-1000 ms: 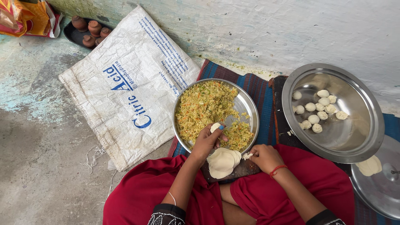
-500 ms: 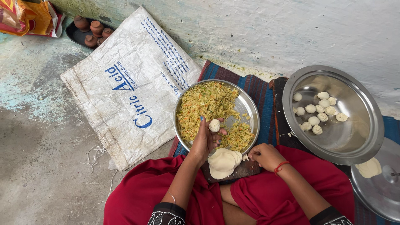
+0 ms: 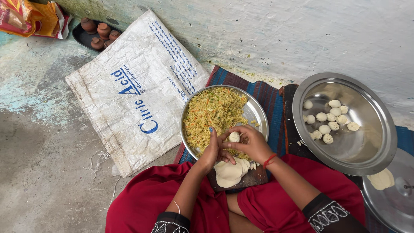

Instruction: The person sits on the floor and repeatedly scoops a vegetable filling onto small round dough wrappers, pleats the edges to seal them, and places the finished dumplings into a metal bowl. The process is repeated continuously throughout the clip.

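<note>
While the head view is taken, a small dumpling (image 3: 234,136) is pinched between the left hand (image 3: 214,152) and the right hand (image 3: 251,142), both clenched on it, above the near rim of the filling plate (image 3: 258,113). Sealing is judged to be in hand. Flat dough rounds (image 3: 230,171) are stacked on the board (image 3: 254,177) below. Placement among the finished pieces (image 3: 330,121) in the large pan (image 3: 379,129) is required next.
</note>
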